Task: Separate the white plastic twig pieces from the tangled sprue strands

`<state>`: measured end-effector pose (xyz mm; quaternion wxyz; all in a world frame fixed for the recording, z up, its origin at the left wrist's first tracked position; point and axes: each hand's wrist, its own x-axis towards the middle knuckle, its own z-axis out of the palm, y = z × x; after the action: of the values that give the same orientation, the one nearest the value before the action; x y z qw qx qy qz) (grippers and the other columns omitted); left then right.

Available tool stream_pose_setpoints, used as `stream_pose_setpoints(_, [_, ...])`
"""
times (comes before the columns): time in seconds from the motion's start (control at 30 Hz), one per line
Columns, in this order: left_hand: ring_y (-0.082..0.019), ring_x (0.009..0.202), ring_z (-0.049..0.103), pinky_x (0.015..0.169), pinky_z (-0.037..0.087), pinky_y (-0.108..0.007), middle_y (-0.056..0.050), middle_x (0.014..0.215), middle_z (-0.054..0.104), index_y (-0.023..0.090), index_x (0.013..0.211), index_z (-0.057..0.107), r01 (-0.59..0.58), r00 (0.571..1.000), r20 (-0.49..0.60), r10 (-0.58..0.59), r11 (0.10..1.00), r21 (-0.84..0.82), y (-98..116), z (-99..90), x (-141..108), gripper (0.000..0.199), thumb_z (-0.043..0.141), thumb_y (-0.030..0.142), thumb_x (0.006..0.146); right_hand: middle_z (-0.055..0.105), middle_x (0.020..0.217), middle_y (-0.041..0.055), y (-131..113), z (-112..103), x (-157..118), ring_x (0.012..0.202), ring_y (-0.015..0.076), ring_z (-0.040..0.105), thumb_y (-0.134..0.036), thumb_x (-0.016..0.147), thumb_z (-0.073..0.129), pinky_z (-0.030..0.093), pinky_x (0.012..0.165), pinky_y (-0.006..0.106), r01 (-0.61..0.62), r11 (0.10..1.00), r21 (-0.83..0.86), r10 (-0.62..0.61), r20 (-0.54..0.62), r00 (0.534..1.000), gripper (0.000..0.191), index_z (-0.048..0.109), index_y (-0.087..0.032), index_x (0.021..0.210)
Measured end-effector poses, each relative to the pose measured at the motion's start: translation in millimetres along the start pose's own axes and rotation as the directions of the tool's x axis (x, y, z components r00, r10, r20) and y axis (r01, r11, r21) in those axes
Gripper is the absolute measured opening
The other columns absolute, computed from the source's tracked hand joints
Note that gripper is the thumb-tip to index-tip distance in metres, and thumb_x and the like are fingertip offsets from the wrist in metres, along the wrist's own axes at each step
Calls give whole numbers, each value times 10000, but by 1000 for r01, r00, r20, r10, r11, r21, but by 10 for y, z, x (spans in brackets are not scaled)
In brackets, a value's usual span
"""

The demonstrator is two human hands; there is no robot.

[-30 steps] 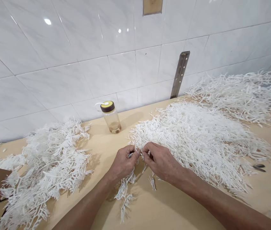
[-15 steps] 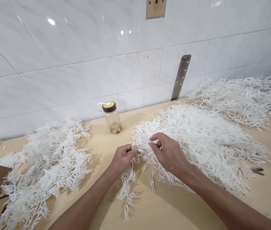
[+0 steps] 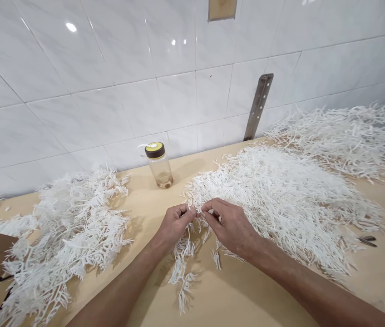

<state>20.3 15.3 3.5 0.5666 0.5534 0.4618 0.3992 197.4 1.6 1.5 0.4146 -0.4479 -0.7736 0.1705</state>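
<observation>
Strand of branching white filaments [image 3: 178,270] hangs pinched in left hand [image 3: 175,226]; right hand [image 3: 231,227] adjacent, grip narrow, contents indeterminable.

On the light-tan table [image 3: 240,295], a clear cylindrical bottle [image 3: 159,170] stands between a frilly white heap [image 3: 76,231], lower left of the frame, and a white sprig pile [image 3: 281,195], right of centre; behind the pile sits a stringy white tangle [image 3: 345,136]. A frilled white strand [image 3: 179,269] trails lower centre.
</observation>
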Motion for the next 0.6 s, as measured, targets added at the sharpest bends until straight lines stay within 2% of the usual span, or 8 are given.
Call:
stream_pose_setpoints(0.23, [-78,526,311,516,257,-230,50,566,395,143,658,597,6,1000,14,-6,1000,-5,22,22,-16,441,691,564,752,627,802,26,-44,65,-31,662,153,559,-186,924,469,397,596,281,-150,985,-91,157,77,985,74,537,-190,895])
stream_pose_setpoints(0.37, [-80,533,325,522,265,-225,45,565,409,142,647,586,13,1000,22,-12,1000,-12,28,24,-17,422,695,536,752,622,762,14,-64,86,-29,642,156,544,-213,920,472,368,559,273,-226,972,-70,232,102,967,69,537,-197,900])
stream_pose_setpoints(0.47, [-91,553,368,537,288,-224,33,581,445,142,662,594,10,999,35,-9,1000,-11,30,23,-18,388,688,504,763,625,764,10,-84,67,-15,659,153,546,-211,915,495,390,579,272,-238,971,-23,239,102,966,77,565,-198,887])
stream_pose_setpoints(0.6, [-103,568,410,551,323,-227,12,618,514,141,699,627,-2,1000,11,2,1000,8,22,25,-15,365,670,494,779,621,768,12,-94,28,4,667,143,542,-167,921,497,408,611,270,-159,987,-11,159,83,984,113,584,-189,852])
